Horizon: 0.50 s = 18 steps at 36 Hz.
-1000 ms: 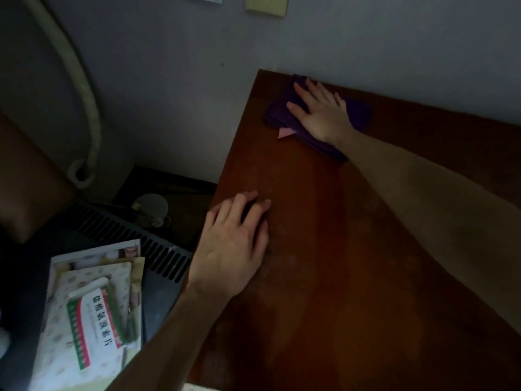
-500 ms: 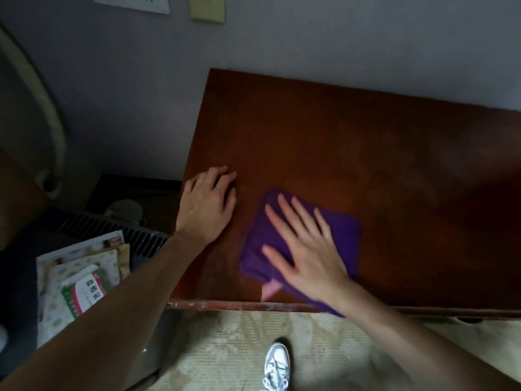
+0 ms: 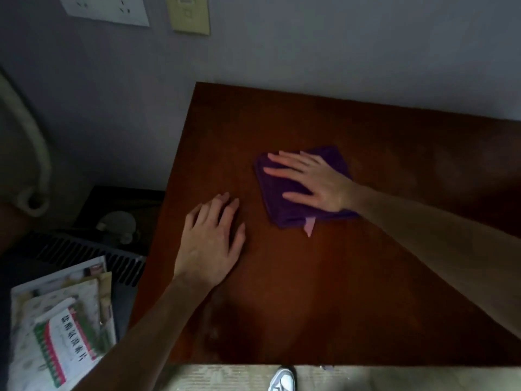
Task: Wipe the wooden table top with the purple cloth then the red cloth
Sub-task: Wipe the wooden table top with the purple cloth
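The wooden table top (image 3: 352, 277) fills most of the view, its far edge against the grey wall (image 3: 338, 52). Left of the table, low down, a stack of papers and a medicine box (image 3: 60, 331) lies on a dark slatted surface. On the table's middle, the folded purple cloth (image 3: 282, 198) lies flat, a pink tag (image 3: 309, 228) sticking out of its near edge. The right hand (image 3: 315, 184) presses it with straight, spread fingers, grasping nothing. The left hand (image 3: 211, 246) rests flat on the table beside the cloth, relaxed. 1 white shoe (image 3: 283, 380) shows below the table's near edge.
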Tool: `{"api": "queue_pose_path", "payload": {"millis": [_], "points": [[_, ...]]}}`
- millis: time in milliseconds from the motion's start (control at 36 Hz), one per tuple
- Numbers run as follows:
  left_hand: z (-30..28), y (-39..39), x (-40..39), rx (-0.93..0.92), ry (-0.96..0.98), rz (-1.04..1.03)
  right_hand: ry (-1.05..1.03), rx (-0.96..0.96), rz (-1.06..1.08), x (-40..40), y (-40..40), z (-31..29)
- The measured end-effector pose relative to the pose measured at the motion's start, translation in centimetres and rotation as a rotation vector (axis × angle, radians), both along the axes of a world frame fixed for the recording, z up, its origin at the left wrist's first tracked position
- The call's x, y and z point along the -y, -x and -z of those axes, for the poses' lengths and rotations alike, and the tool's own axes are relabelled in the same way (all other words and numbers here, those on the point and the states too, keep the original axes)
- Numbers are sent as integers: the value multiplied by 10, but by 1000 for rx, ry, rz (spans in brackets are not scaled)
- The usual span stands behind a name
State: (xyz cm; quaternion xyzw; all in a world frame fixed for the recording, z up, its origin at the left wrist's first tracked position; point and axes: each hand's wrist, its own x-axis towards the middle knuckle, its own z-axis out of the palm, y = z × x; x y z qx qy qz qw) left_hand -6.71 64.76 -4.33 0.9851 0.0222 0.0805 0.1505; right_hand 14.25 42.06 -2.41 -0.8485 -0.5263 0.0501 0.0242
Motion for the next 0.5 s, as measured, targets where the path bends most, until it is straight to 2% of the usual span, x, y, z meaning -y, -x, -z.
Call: {"api": "queue_pose_path", "payload": {"millis": [278, 500], "points": [[-1, -2, 1, -90, -30, 21, 17, 5, 117, -40, -135, -9], [-2, -3, 0, -96, -37, 9, -53, -38, 374, -61, -174, -9]]}}
